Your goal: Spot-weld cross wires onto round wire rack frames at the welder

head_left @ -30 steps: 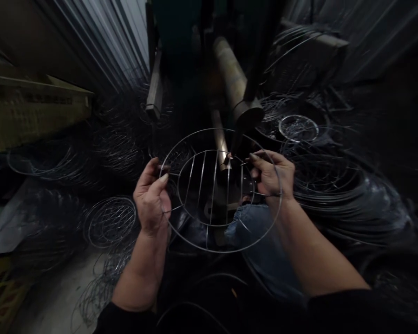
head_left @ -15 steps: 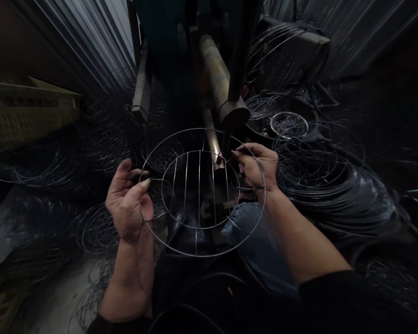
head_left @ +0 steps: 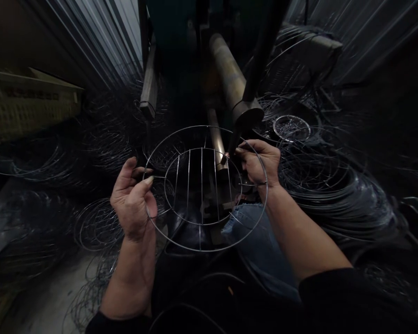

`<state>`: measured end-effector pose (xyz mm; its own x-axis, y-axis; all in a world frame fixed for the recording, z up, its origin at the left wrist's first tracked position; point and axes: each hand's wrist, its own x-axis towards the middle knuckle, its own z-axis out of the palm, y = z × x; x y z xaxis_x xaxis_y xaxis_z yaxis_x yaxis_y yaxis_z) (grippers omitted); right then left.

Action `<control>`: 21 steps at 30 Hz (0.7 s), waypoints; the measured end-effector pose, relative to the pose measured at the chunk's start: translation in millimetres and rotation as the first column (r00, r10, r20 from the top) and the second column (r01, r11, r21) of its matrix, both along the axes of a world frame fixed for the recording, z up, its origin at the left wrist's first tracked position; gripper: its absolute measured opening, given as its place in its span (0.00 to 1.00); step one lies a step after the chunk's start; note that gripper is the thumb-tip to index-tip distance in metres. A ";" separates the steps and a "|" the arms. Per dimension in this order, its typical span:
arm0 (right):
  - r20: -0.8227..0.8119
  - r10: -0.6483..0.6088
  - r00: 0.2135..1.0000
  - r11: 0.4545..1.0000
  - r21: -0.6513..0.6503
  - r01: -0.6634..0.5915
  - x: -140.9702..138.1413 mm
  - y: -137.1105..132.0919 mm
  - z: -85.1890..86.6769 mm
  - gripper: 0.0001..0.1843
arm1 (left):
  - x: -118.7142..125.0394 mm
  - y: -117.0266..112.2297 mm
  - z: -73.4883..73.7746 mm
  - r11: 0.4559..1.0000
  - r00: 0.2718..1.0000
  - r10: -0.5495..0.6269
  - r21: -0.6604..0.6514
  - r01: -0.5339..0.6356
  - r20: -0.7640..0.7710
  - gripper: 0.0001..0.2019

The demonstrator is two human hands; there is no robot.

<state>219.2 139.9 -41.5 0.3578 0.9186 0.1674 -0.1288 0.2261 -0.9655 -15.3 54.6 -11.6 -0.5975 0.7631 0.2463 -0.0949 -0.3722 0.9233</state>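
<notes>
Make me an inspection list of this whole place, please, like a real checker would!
Surface: pale floor at lower left, loose wire there.
Job's things: wire rack held in the air near the end of a metal rod; whether they touch is unclear.
Clutter: wire coils on the right, a bowl of small bits behind them.
Left hand: pinches the rack's left edge.
Right hand: at the rack's right side; grip unclear.
Cables: too dark to tell from wire.
Surroundings: yellow crate at left, ridged wall behind.
</notes>
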 end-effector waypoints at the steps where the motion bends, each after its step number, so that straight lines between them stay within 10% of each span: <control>1: 0.008 0.000 1.000 1.000 -0.003 0.000 0.2 0.5 -0.1 0.05 | 0.2 0.1 -0.3 1.000 1.000 0.001 0.003 -0.001 0.000 0.22; 16: 0.042 0.104 0.994 0.993 -0.058 -0.101 6.0 19.4 1.1 0.07 | 6.2 4.0 6.2 1.000 0.994 0.023 -0.024 -0.021 0.109 0.21; 21: -0.130 0.273 0.953 0.948 -0.130 -0.289 33.3 -17.0 5.9 0.15 | 4.0 2.3 6.2 0.998 0.997 -0.046 -0.045 0.049 0.064 0.21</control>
<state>252.5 122.8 -35.6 0.0901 0.9959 -0.0017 -0.2732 0.0231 -0.9617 -11.3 56.9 -5.5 -0.5738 0.8006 0.1728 -0.1697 -0.3226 0.9312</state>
